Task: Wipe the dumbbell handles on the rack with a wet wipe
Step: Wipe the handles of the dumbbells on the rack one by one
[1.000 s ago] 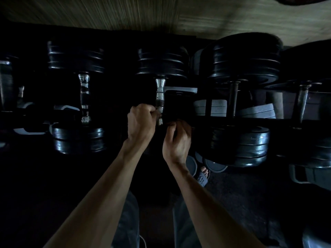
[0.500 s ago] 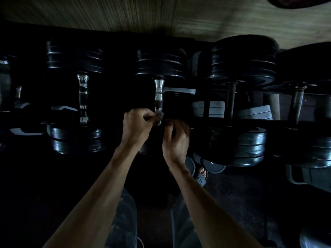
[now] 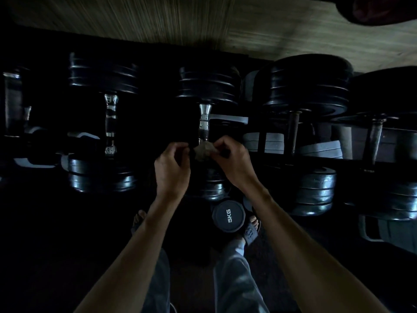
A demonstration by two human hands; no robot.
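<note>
The wipe (image 3: 203,150), crumpled and grey, hangs between both hands just below the chrome handle (image 3: 204,123) of the middle dumbbell (image 3: 208,86) on the rack. The right hand (image 3: 234,162) pinches its right edge. The left hand (image 3: 172,168) is curled beside its left edge; whether it grips is unclear. A 5KG weight (image 3: 228,216) lies on the floor below.

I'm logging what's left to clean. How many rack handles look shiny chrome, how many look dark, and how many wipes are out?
shiny chrome handles: 2
dark handles: 2
wet wipe: 1
Total: 5
The far-left dumbbell is too dim to judge, so it is not counted.
</note>
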